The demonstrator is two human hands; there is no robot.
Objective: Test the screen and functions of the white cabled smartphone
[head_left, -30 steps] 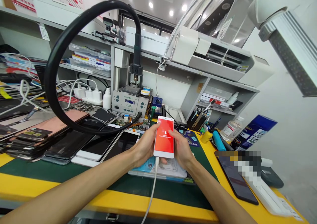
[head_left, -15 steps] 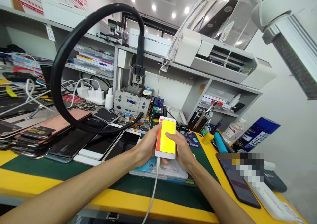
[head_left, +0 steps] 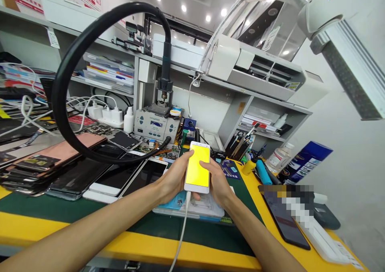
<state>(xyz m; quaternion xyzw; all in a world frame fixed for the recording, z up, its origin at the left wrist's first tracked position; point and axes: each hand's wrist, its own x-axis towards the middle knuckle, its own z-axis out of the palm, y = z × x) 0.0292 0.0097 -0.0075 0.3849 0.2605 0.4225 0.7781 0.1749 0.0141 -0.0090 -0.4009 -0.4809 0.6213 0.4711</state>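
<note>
At the bottom centre of the frame a white cable [head_left: 183,232] rises to the lower edge of a white phone [head_left: 197,167], which shows a yellow screen at the centre of the frame. The left hand [head_left: 174,180] grips the phone's left side, thumb on its upper edge; the right hand [head_left: 219,180] holds its right side, thumb over the screen. Beneath them a clear plastic case [head_left: 207,208] lies on the green-and-yellow tabletop [head_left: 144,240]. At the lower right lies a dark phone [head_left: 284,220]; stacked phone parts [head_left: 51,160] fill the left. Farther back, a grey soldering station [head_left: 153,123] stands left of centre, under a looping black hose [head_left: 60,79].
</note>
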